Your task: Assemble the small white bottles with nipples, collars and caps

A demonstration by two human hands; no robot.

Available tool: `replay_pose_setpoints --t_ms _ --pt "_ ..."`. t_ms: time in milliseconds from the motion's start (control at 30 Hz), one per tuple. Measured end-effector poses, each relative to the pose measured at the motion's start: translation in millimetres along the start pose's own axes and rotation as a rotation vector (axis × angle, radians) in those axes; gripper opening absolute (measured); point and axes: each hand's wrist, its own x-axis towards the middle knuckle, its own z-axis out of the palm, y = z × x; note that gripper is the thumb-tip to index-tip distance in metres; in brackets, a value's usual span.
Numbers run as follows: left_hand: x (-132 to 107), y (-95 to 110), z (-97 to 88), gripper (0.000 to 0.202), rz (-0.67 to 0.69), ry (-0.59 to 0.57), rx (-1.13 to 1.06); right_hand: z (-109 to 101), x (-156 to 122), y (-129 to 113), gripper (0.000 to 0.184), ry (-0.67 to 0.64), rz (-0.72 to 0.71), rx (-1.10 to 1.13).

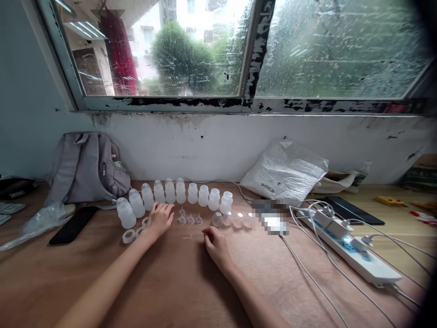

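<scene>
On the head view, I see bottles (180,191) arced behind rings (129,236), teats (190,220) and caps (237,222), probably grouped for easy reach. The left hand (162,221), palm down beside the rings, has fingers slightly spread; the right hand (215,245) curls loosely. I can't tell whether either pinches anything.

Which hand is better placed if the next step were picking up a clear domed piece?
Probably the right hand: it is just in front of the clear domed pieces, though its curled fingers hide whether it holds anything. The left hand is farther away, beside the white rings.
</scene>
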Motion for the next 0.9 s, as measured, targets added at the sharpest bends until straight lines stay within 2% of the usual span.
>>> replay_pose_setpoints --t_ms 100,200,300,433,633,767,900 --pt "-40 -1 14.1 0.038 -0.214 0.069 0.108 2 3 5 0.016 -0.014 0.062 -0.009" --pt "-54 4 19.3 0.035 -0.299 0.075 0.144 3 5 9 0.017 -0.021 0.127 -0.001" --pt "-55 13 15.5 0.023 -0.284 0.056 0.065 4 4 10 0.016 -0.023 0.126 -0.028" --pt "-57 26 7.3 0.014 -0.183 0.036 -0.161 7 7 8 0.016 0.005 0.100 -0.095" --pt "-64 49 -0.3 0.008 -0.042 -0.013 -0.388 29 28 14 0.019 0.123 0.035 -0.253" --pt "-66 50 1.9 0.016 -0.088 -0.015 -0.376 41 40 16 0.020 0.141 0.018 -0.288" --pt "-68 45 9.2 0.028 -0.170 -0.023 -0.293 34 37 9 0.018 0.151 0.012 -0.248"
